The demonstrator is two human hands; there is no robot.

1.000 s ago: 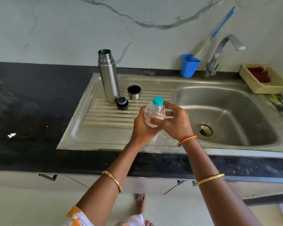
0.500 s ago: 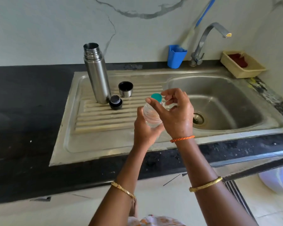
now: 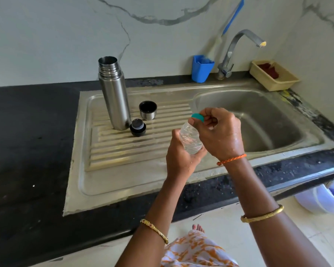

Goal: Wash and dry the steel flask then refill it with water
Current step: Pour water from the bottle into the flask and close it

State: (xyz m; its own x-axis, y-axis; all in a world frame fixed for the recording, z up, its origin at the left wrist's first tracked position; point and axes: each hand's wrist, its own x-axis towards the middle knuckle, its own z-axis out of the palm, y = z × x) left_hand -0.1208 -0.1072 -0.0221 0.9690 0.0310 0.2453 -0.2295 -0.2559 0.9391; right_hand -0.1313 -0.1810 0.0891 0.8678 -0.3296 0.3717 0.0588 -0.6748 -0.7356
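The steel flask point(image 3: 114, 95) stands upright and uncapped on the ribbed drainboard point(image 3: 123, 151). Beside it sit its black stopper point(image 3: 137, 127) and its steel cup lid point(image 3: 148, 110), mouth up. In front of the drainboard my left hand point(image 3: 179, 157) grips a small clear plastic water bottle point(image 3: 190, 138), tilted slightly. My right hand point(image 3: 220, 132) pinches the bottle's teal cap point(image 3: 198, 116) at the neck; whether the cap is still on the thread is hidden by the fingers.
The steel sink basin point(image 3: 258, 120) lies to the right under a curved tap point(image 3: 237, 49). A blue holder with a brush point(image 3: 201, 68) and a yellow tray point(image 3: 274, 75) stand at the back. Black countertop point(image 3: 27, 151) spreads left.
My right hand has shifted from the bottle's body up to its teal cap and now pinches it. The bottle has tilted a little. The camera view has moved.
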